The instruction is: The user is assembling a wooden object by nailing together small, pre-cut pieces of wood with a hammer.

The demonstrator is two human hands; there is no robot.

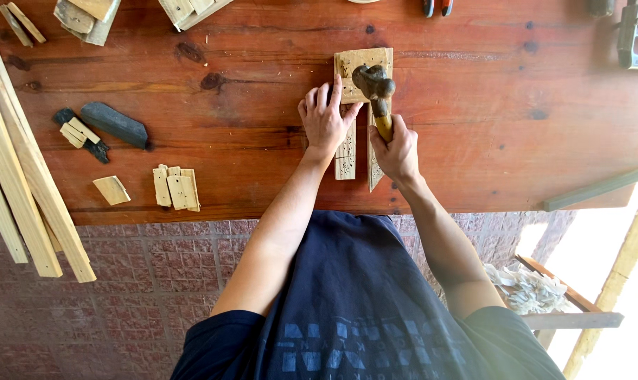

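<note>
- Head view: your right hand (398, 150) grips a hammer (376, 91) by its yellow handle, fingers wrapped closed, head over the pale wood block (353, 62).
- Your left hand (324, 119) presses flat on the block, fingers spread.
- Small wood offcuts (176, 188) lie left on the red-brown table (516, 112).

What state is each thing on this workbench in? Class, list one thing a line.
left hand: flat, pressing on the wood block.
right hand: closed round the hammer handle.
hammer: head over the wood block.
wood block: lying flat on the table.
small wood pieces: loose, side by side.
table: bearing everything.
</note>
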